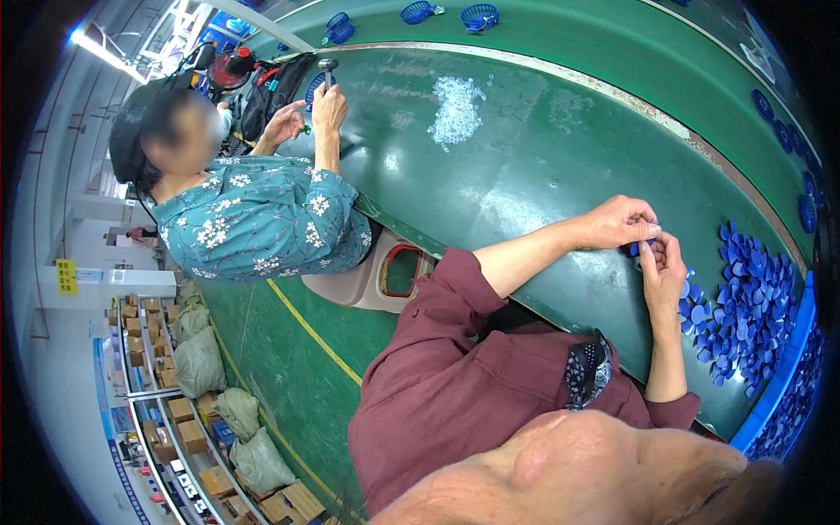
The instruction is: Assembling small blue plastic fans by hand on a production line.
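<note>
My left hand (pixel 619 222) and my right hand (pixel 663 269) meet over the green table, fingers bent and fingertips close together. Between them shows part of a small blue plastic piece (pixel 644 248), pinched by both hands and mostly covered by fingers. Right beside my right hand spreads a heap of flat, rounded blue plastic pieces (pixel 744 302). Whether my fingers hold a second, smaller part cannot be made out.
A blue bin (pixel 777 385) with more blue pieces borders the heap. Small clear pieces (pixel 455 109) lie farther off on the table (pixel 402 171). Blue baskets (pixel 479 17) ride a green belt (pixel 604 52). At left, a co-worker (pixel 254 219) holds a hammer (pixel 328 72); a stool (pixel 372 278) stands nearby.
</note>
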Tool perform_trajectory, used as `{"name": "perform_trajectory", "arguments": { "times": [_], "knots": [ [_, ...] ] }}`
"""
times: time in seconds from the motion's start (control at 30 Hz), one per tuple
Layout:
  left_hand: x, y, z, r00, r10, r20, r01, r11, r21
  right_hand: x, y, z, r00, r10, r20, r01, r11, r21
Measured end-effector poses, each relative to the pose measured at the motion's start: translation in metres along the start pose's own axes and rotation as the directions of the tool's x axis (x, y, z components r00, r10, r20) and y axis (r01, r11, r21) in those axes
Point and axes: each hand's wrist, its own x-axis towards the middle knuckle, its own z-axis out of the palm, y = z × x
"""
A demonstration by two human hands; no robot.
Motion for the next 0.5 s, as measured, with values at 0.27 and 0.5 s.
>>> {"name": "perform_trajectory", "arguments": {
  "times": [0.27, 0.5],
  "knots": [
    [-0.0001, -0.001, -0.0004, 1.0, -0.006, 0.006, 0.006, 1.0, 0.014, -0.0008, 0.0027, 0.0003, 1.0, -0.009, -0.003, 0.009, 1.0, -0.008],
    [0.0002, 0.001, 0.0006, 1.0, -0.002, 0.003, 0.002, 1.0, 0.007, -0.0003, 0.0021, -0.0006, 1.0, -0.018, -0.001, 0.018, 1.0, -0.021]
  ]
}}
